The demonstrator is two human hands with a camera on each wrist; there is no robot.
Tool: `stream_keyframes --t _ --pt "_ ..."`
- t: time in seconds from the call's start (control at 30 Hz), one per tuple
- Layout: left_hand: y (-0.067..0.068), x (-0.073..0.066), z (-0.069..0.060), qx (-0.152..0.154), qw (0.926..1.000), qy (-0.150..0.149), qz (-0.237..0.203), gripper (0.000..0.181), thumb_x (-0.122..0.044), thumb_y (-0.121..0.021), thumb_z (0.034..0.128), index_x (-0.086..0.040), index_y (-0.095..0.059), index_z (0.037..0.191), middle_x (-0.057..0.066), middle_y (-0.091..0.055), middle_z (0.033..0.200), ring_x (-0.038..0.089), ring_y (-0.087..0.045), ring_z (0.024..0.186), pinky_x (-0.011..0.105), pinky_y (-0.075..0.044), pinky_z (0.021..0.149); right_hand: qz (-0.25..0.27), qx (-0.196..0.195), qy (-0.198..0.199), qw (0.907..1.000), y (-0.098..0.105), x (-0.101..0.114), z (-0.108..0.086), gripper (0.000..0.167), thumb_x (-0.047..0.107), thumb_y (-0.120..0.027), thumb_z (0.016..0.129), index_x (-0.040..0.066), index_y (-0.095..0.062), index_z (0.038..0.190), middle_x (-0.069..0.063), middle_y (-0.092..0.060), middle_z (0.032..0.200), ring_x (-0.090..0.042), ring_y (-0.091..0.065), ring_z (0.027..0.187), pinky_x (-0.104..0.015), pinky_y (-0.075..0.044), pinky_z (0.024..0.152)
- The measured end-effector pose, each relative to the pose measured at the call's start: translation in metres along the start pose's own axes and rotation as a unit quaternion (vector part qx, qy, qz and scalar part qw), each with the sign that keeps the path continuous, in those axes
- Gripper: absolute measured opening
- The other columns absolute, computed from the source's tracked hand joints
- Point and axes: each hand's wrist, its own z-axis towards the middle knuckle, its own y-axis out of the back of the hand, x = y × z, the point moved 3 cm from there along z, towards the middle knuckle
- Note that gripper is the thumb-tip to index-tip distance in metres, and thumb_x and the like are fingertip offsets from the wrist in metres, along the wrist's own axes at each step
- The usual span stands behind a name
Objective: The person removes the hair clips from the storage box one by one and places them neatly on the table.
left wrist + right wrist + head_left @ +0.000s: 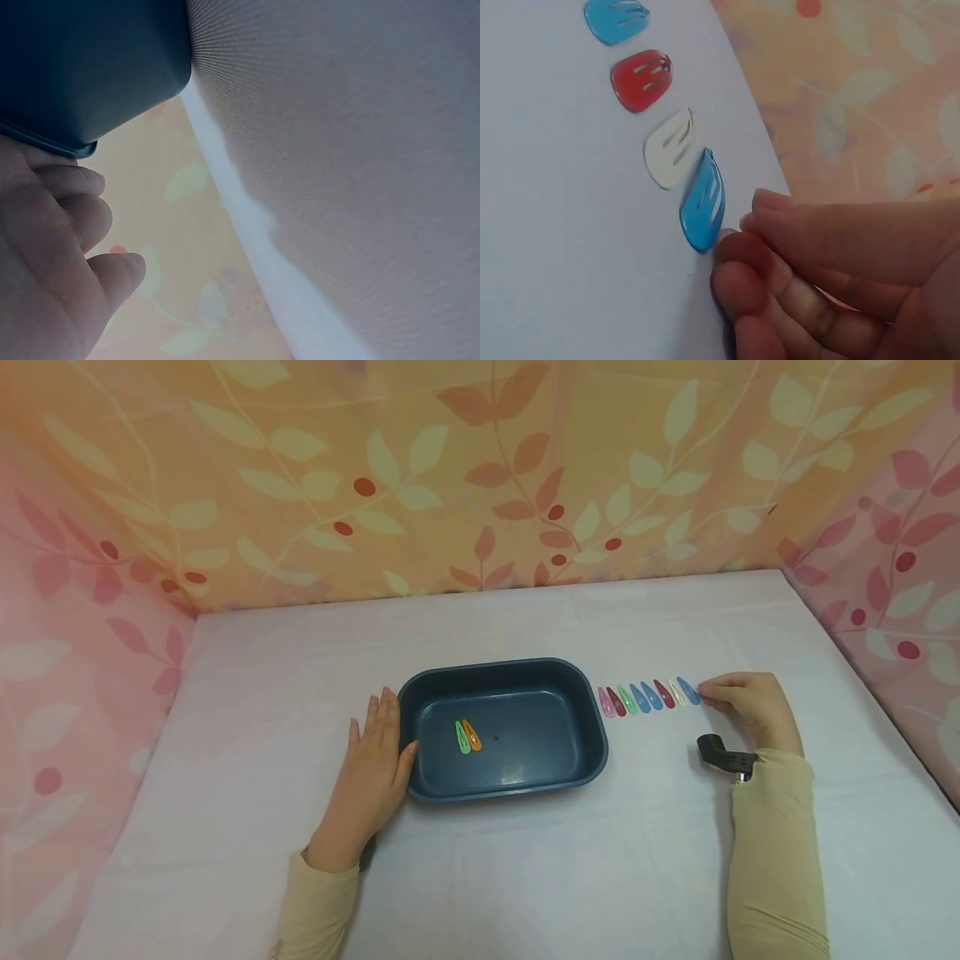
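Observation:
My left hand (pixel 366 789) lies with straight fingers along the left side of a dark blue plastic tray (pixel 502 792), its thumb over the rim. In the left wrist view its fingers (pixel 82 214) are beside the tray's wall. Inside the tray lie a green hair clip (pixel 462 737) and an orange hair clip (pixel 472 735). My right hand (pixel 753 706), fingers curled, pinches the edge of a blue hair clip (pixel 702 206) at the row's right end; the clip looks tilted up. Its exact contact is partly hidden by the fingertips. A white hair clip (pixel 667 154) lies beside it.
Several more snap clips continue the row towards the tray, among them a red clip (pixel 641 81) and a pink clip (pixel 607 702). A white cloth (pixel 570 877) covers the table. Patterned curtains (pixel 420 468) stand behind and at both sides. A black wrist camera (pixel 723 755) sits on the right sleeve.

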Motion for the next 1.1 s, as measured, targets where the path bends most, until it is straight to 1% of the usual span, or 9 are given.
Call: stream_keyframes --t 0.1,0.2,0.37,0.43,0.63,0.73,0.83,1.0,1.1 --pt "0.000 0.000 0.000 0.000 1.0000 0.001 0.000 0.069 -0.026 -0.044 0.0996 0.007 -0.008 0.148 0.020 -0.007 0.155 0.036 -0.006 0.142 0.058 -0.006 0.110 0.021 0.012 0.013 0.9996 0.003 -0.002 0.000 0.043 0.028 -0.070 0.086 -0.007 -0.067 0.110 0.019 -0.063 0.076 -0.007 -0.053 0.082 -0.018 -0.044 0.072" --pt "0.001 -0.001 0.000 -0.002 1.0000 0.000 0.000 0.069 -0.026 -0.045 0.0994 0.007 -0.009 0.148 0.020 -0.008 0.155 0.036 -0.006 0.142 0.058 -0.007 0.110 0.058 0.028 0.020 0.9977 0.006 -0.005 0.000 0.033 0.026 -0.070 0.087 -0.001 -0.071 0.106 0.020 -0.065 0.075 0.002 -0.058 0.075 -0.012 -0.047 0.067" --pt "0.001 -0.001 0.000 -0.004 1.0000 -0.004 0.000 0.068 -0.025 -0.045 0.0993 0.008 -0.010 0.148 0.021 -0.009 0.155 0.036 -0.007 0.142 0.058 -0.007 0.110 0.119 0.054 0.013 0.9913 0.009 -0.008 -0.001 0.010 0.026 -0.069 0.087 0.020 -0.075 0.093 0.018 -0.068 0.077 0.003 -0.064 0.076 -0.013 -0.050 0.070" --pt "0.001 -0.001 0.000 -0.004 1.0000 -0.004 0.001 0.068 -0.025 -0.044 0.0995 0.008 -0.010 0.147 0.021 -0.009 0.155 0.036 -0.007 0.142 0.058 -0.007 0.110 0.137 0.060 0.008 0.9886 0.010 -0.007 -0.002 0.008 0.026 -0.069 0.087 0.023 -0.075 0.092 0.017 -0.068 0.079 0.003 -0.065 0.077 -0.013 -0.049 0.070" --pt "0.001 -0.001 0.000 0.001 1.0000 -0.001 -0.001 0.068 -0.026 -0.043 0.0998 0.007 -0.009 0.148 0.020 -0.007 0.155 0.035 -0.005 0.143 0.057 -0.006 0.110 0.179 0.078 0.002 0.9808 0.011 0.001 -0.006 0.027 0.028 -0.070 0.086 0.014 -0.073 0.109 0.017 -0.069 0.087 0.002 -0.065 0.084 -0.014 -0.049 0.074" --pt "0.001 0.000 0.000 0.001 1.0000 0.001 0.000 0.068 -0.026 -0.043 0.0999 0.007 -0.008 0.148 0.020 -0.007 0.155 0.035 -0.005 0.143 0.057 -0.006 0.110 0.206 0.087 0.002 0.9748 0.010 0.009 -0.007 0.025 0.029 -0.070 0.085 0.017 -0.074 0.106 0.015 -0.069 0.089 -0.001 -0.065 0.087 -0.016 -0.050 0.076" --pt "0.001 0.000 0.000 0.000 1.0000 0.003 0.000 0.068 -0.026 -0.043 0.1000 0.007 -0.008 0.148 0.020 -0.007 0.155 0.035 -0.005 0.143 0.057 -0.006 0.110 0.244 0.099 0.017 0.9646 0.007 0.020 -0.009 0.017 0.025 -0.070 0.085 0.017 -0.075 0.100 0.011 -0.069 0.090 -0.003 -0.066 0.087 -0.016 -0.050 0.076" --pt "0.000 0.000 0.001 -0.002 1.0000 0.003 -0.001 0.068 -0.026 -0.043 0.1001 0.007 -0.008 0.148 0.020 -0.007 0.156 0.035 -0.005 0.143 0.057 -0.006 0.110 0.315 0.117 0.061 0.9398 -0.003 0.042 -0.013 0.010 0.010 -0.069 0.086 0.009 -0.075 0.094 0.004 -0.071 0.089 -0.007 -0.067 0.085 -0.017 -0.051 0.075" --pt "-0.001 0.000 0.001 -0.005 1.0000 0.003 -0.003 0.068 -0.026 -0.043 0.1000 0.007 -0.009 0.148 0.020 -0.007 0.155 0.035 -0.006 0.143 0.057 -0.006 0.110 0.306 0.118 0.093 0.9399 -0.008 0.055 -0.016 0.010 0.009 -0.067 0.087 0.011 -0.076 0.092 0.004 -0.070 0.090 -0.006 -0.067 0.085 -0.017 -0.051 0.074"
